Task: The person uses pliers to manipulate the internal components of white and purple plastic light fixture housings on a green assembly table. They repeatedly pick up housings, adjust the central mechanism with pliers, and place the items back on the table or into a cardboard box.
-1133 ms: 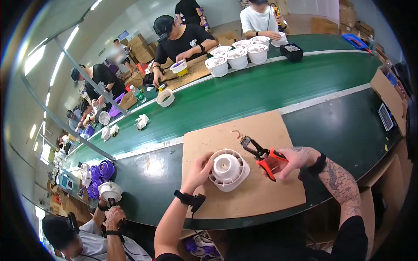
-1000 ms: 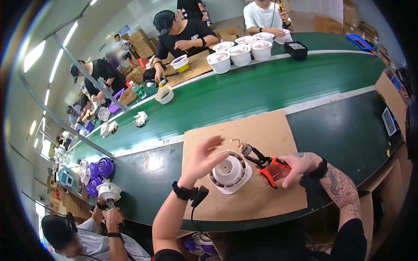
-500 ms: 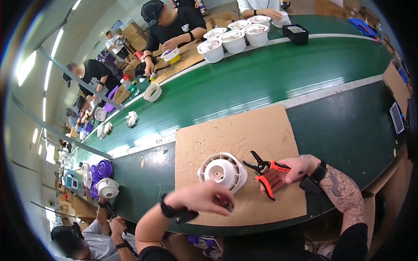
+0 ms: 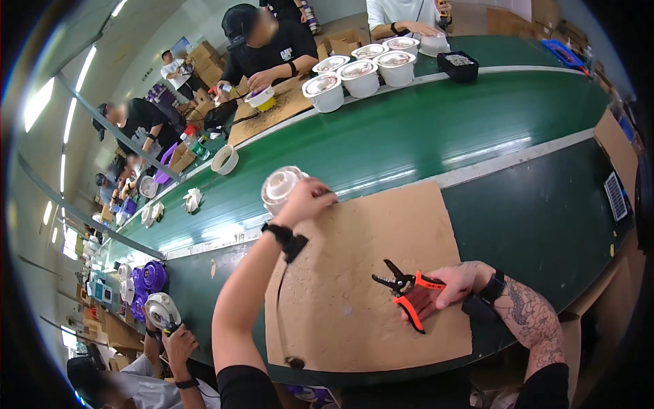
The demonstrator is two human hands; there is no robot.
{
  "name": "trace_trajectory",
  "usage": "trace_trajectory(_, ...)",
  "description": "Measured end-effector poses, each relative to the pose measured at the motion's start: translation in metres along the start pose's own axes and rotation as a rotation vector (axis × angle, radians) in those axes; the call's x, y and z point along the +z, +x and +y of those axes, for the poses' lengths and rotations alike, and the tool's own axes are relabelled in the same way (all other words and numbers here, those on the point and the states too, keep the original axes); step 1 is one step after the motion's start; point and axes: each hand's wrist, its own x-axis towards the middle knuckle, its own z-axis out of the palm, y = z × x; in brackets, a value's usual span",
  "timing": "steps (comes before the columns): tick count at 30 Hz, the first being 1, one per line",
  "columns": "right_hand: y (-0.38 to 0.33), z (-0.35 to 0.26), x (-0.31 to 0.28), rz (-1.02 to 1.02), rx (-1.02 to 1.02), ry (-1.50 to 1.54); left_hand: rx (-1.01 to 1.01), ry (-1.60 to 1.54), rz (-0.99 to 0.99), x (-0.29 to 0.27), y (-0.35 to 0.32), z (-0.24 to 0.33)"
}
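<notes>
My left hand [image 4: 308, 202] reaches forward to the edge of the green belt, its curled fingers at the right side of a white round plastic housing [image 4: 280, 188] with concentric rings. The hand hides part of that housing. In my right hand [image 4: 446, 288], above the cardboard, lie wire strippers [image 4: 407, 292] with orange-red handles and black jaws. Their jaws are spread and point away to the left. Under both arms is a brown cardboard sheet [image 4: 368, 238] with scuffs on it. A thin dark cord [image 4: 279, 300] hangs from my left wristband down to the cardboard.
Across the green belt [image 4: 422, 136] stand several white lidded tubs [image 4: 359, 77] and a black box [image 4: 458, 66]. White fan-like parts [image 4: 193, 200] and a white ring [image 4: 225, 160] sit farther left. Purple housings [image 4: 150, 276] and a co-worker's hands [image 4: 178, 344] are at lower left.
My left hand has carried the white housing from the cardboard forward and left to the belt's edge. My right hand still holds the wire strippers, slightly lower in the picture.
</notes>
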Motion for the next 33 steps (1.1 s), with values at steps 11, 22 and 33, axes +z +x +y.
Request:
trace_trajectory(11, -0.005, 0.007, -0.006, -0.005, 0.057, 0.002, -0.447, 0.224, 0.444, 0.003, 0.134, -0.112)
trace_trajectory(22, 0.0, 0.006, -0.011, 0.015, 0.099, 0.035, -0.445, 0.492, 0.114, -0.031, 0.064, -0.085)
trace_trajectory(33, -0.02, 0.047, 0.12, 0.325, -0.331, -0.241, 0.026, 0.024, 0.093, -0.08, -0.064, -0.088)
